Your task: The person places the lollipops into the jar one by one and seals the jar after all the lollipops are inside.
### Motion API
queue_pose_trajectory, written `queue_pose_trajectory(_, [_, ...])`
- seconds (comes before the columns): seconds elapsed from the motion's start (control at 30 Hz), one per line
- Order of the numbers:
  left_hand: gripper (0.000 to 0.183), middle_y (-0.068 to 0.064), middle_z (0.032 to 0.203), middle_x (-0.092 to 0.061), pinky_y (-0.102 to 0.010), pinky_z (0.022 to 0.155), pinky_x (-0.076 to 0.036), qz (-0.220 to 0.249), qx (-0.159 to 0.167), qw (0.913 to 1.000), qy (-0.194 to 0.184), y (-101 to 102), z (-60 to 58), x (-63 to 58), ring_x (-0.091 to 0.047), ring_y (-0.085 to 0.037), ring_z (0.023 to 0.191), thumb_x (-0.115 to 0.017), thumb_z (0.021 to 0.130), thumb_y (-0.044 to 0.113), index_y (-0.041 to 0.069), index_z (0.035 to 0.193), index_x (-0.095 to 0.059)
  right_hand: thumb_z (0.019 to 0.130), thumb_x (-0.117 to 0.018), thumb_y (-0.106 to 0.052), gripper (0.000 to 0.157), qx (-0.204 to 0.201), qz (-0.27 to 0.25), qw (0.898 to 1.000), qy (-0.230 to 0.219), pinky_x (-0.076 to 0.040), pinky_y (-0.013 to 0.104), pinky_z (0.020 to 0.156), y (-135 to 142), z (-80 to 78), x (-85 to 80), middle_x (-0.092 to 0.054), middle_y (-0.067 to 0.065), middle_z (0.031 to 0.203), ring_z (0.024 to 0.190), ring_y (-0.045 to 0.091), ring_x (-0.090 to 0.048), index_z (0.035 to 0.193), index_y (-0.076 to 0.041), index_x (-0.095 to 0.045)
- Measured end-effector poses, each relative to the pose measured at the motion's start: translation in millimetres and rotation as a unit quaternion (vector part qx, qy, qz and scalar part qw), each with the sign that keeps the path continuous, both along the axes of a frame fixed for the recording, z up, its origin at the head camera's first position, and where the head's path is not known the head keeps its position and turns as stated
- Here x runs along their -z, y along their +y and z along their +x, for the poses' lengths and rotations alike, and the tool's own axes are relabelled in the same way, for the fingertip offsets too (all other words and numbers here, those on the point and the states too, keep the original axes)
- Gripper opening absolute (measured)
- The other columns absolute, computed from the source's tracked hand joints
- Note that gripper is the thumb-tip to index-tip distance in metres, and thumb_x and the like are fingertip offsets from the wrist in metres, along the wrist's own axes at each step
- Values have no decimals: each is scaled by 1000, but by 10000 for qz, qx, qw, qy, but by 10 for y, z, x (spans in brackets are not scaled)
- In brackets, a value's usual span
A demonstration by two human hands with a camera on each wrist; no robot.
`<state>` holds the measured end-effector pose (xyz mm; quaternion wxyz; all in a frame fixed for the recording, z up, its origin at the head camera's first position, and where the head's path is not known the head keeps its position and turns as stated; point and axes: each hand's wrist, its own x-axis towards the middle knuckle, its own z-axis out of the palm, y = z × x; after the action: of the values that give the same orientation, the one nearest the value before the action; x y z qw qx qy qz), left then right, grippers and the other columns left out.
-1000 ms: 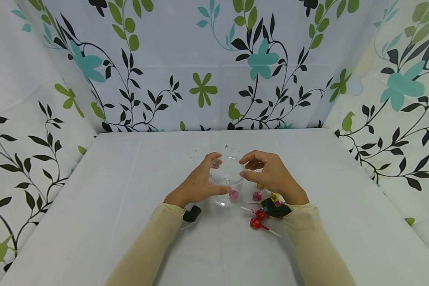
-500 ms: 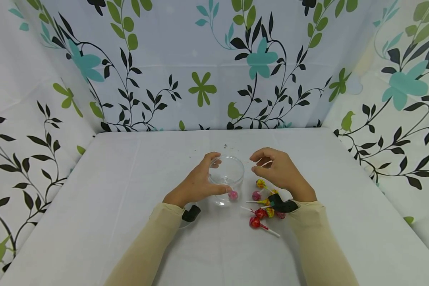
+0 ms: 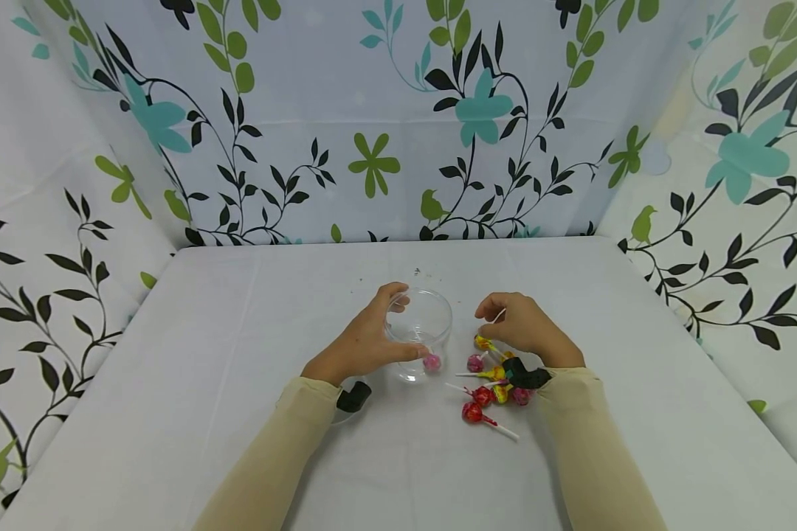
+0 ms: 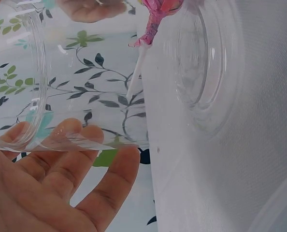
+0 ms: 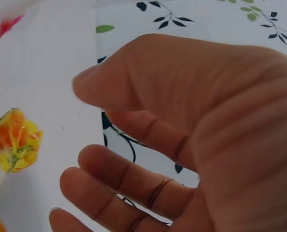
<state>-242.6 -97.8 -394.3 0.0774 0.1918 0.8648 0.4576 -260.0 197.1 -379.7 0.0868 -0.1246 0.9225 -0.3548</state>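
A clear jar [image 3: 438,324] stands on the counter [image 3: 252,339], a pink lollipop [image 3: 432,363] inside at five o'clock. From nine o'clock the left hand [image 3: 365,339] grips it, thumb near, fingers curled round the far side. Toward three o'clock the right hand [image 3: 528,328], its loosely bent fingers parted from the thumb, holds nothing, near a yellow-orange lollipop [image 3: 482,341]. Other lollipops [image 3: 482,396] lie at four o'clock, some partly hidden by a black wrist strap [image 3: 528,375]. Around seven o'clock, mostly covered by the left wrist, a clear round thing [image 3: 350,414] is hard to make out.
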Motion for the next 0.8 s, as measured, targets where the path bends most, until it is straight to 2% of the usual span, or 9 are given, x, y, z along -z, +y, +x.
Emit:
queue_pose_trajectory(0.3, [105,0,157,-48,-64,113,-39,44,1,10000,0,3,-2,-18,-44,-26,146,-92,76,50,33,157,-27,89,-79,-17,22,1,302,9974,-649,-54,33,72,-13,-44,118,-65,13,107,91,27,-59,107,-9,-71])
queue_pose_trajectory(0.8, [104,-2,159,-47,-65,115,-37,114,18,9999,-120,-1,4,-48,-42,-31,147,-92,78,44,34,158,-26,88,-81,-11,20,-19,532,9959,-725,-58,37,76,-35,-90,182,-68,14,106,90,28,-61,105,-9,-71])
